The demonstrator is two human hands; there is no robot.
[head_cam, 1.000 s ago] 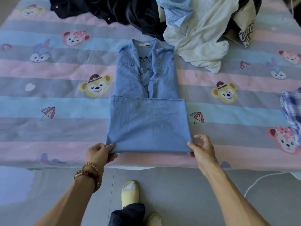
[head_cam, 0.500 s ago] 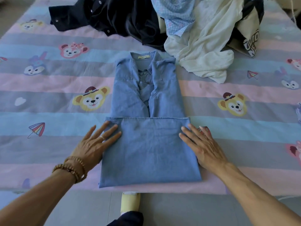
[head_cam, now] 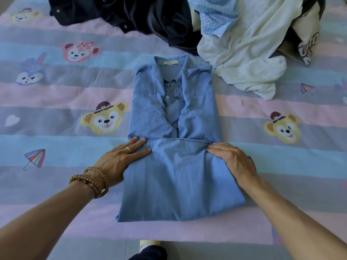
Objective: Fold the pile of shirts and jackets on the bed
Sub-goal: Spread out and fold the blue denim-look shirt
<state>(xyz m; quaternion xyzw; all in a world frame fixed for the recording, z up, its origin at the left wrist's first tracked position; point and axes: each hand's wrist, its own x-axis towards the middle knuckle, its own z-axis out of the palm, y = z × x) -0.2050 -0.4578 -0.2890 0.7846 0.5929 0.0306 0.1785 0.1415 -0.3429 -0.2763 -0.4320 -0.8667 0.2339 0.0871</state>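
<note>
Denim shirt [head_cam: 180, 166] half-folded on bed [head_cam: 56, 94], left hand [head_cam: 122, 158] flat, fingers straight, right hand [head_cam: 232, 160] pinching folded hem, pile [head_cam: 234, 44] far

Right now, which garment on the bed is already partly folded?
The denim shirt, lying flat with its hem turned up; the dark, checked and cream garments behind lie crumpled.

Folded shirt [head_cam: 178, 175] on bed [head_cam: 56, 102]; clothes pile [head_cam: 216, 30] behind it.
</note>
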